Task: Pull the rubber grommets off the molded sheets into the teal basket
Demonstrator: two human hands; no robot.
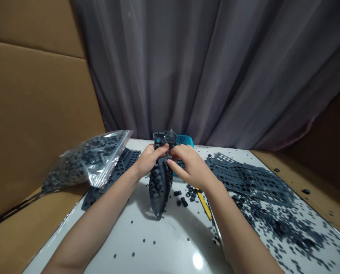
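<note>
Both my hands are on a dark rubber sheet (159,186) with rows of raised round parts, which hangs bent downward over the white table. My left hand (149,159) is closed on its left side, thumb pressed on the front. At the right, my right hand (191,164) has its fingers bent against the sheet, pinching at a spot near its upper part; what lies between those fingertips is hidden. Behind the hands stands a teal basket (187,140), mostly covered. Small black rubber pieces (184,201) and a yellow-handled cutter (204,205) lie below my right hand.
At the left, a clear zip bag (84,160) full of black pieces leans over another moulded sheet (126,160). Perforated sheets (246,177) are piled at the right, with many small scraps (284,228) before them. Cardboard (35,114) walls the left side; a grey curtain (170,68) hangs behind.
</note>
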